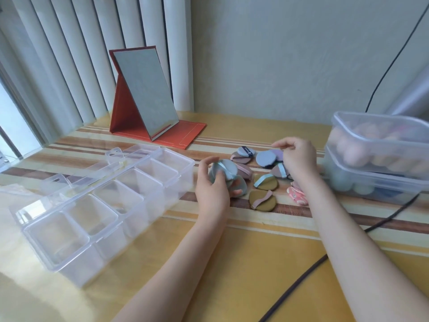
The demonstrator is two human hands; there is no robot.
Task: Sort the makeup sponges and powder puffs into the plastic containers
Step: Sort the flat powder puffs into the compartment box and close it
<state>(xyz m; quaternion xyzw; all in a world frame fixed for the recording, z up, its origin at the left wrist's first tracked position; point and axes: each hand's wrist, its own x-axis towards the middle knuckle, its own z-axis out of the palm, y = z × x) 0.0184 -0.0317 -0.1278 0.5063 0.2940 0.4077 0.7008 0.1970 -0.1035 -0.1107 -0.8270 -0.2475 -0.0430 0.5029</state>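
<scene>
Stacked tubs [380, 159] — blurred, edge-cut

Divided container [104, 203] sits on surface [232, 263], left side, lid open behind it, running diagonally front-left to back-right. Folding mirror [144, 98] stands behind it, nr the blinds [69, 54]. Puffs [262, 180] lie scattered center-right, betw. divided container & two stacked tubs [380, 159] at right edge; sponges inside both tubs. Left hand [212, 182] holds puffs at left of the pile; right hand [297, 156] over pile's back-right. Cable [313, 268] crosses surface front-right.
</scene>
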